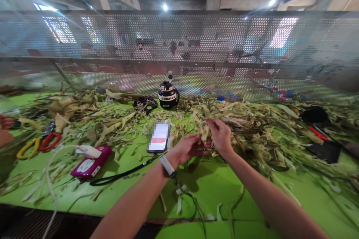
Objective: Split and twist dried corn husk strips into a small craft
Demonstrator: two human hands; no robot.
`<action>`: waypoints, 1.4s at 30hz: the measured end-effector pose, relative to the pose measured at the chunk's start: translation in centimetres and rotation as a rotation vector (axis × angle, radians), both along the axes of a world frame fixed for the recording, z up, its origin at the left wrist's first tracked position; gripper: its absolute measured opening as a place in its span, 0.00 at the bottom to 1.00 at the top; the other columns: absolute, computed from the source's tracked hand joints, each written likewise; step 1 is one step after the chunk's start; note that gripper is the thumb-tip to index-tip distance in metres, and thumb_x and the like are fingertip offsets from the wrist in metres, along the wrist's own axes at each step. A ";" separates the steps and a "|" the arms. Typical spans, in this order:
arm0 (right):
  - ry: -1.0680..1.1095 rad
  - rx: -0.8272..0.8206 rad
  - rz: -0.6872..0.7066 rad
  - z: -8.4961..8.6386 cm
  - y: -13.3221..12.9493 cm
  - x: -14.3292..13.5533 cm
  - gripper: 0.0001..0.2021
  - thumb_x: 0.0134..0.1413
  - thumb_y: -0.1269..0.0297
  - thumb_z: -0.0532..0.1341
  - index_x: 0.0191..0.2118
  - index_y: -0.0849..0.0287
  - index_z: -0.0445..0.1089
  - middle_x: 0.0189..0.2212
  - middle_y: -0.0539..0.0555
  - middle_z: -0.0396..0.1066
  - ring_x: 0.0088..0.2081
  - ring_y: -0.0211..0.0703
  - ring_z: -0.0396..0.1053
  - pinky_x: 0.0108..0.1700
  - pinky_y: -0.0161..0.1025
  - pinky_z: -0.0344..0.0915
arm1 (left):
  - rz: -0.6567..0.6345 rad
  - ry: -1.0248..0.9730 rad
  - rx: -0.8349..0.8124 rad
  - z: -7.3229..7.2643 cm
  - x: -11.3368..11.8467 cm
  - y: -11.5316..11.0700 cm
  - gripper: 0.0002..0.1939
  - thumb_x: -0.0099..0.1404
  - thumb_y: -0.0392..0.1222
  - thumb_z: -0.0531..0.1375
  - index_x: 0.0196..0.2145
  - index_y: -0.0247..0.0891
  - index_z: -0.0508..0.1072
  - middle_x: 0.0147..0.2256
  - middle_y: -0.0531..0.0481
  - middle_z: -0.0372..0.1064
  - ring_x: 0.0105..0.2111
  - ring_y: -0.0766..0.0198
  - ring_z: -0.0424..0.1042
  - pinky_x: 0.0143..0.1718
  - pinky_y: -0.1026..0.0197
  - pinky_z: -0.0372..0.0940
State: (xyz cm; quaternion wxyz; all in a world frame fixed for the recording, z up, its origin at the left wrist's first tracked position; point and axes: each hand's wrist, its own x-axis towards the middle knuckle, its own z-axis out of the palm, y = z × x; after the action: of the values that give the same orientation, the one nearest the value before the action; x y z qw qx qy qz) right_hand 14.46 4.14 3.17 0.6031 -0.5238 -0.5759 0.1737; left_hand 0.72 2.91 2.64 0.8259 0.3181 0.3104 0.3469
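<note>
Both hands meet over the green table (202, 201), right of the phone. A pale, dry strip of husk (205, 132) runs between them. My left hand (188, 149), with a light band at the wrist, comes in palm inward and has its fingers closed on the strip's lower part. Pinched near the strip's upper part are the fingertips of my right hand (221, 136). Heaps of dry husk strips (252, 119) lie behind and to the right of the hands.
A lit phone (159, 138), black jug (167, 95), purple power block (91, 162) with a white cable, and red-handled (50, 142) and yellow-handled scissors (28, 148) are on the table. Another person's hand (6, 122) shows at far left. A perforated screen (179, 41) stands behind.
</note>
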 end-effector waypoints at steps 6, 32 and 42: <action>-0.123 0.078 -0.034 -0.5 0.0 0.0 0.16 0.55 0.56 0.55 0.22 0.60 0.65 0.19 0.48 0.61 0.24 0.35 0.57 0.28 0.33 0.56 | 0.042 0.023 0.025 -0.3 0.2 -0.2 0.05 0.57 0.39 0.60 0.29 0.37 0.66 0.24 0.54 0.65 0.28 0.67 0.68 0.39 0.57 0.66; 0.464 -0.106 -0.005 0.3 2.0 2.2 0.13 0.40 0.54 0.61 0.27 0.59 0.65 0.19 0.46 0.64 0.22 0.35 0.59 0.26 0.34 0.56 | -0.346 0.359 0.534 -1.0 -0.8 0.3 0.13 0.57 0.50 0.58 0.27 0.36 0.71 0.27 0.49 0.66 0.27 0.67 0.64 0.31 0.65 0.60; 0.307 0.217 -0.237 3.9 2.2 5.9 0.09 0.45 0.58 0.60 0.30 0.58 0.65 0.27 0.49 0.64 0.30 0.38 0.61 0.36 0.37 0.60 | -0.124 0.169 0.375 -0.7 -0.3 0.2 0.19 0.51 0.55 0.63 0.26 0.34 0.68 0.27 0.51 0.66 0.28 0.67 0.66 0.34 0.63 0.64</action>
State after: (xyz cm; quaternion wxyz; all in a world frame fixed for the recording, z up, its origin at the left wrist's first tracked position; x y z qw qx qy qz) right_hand 20.31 6.36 7.07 0.7526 -0.4874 -0.4272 0.1164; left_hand 0.41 3.08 1.91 0.7430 0.5128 0.2883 0.3191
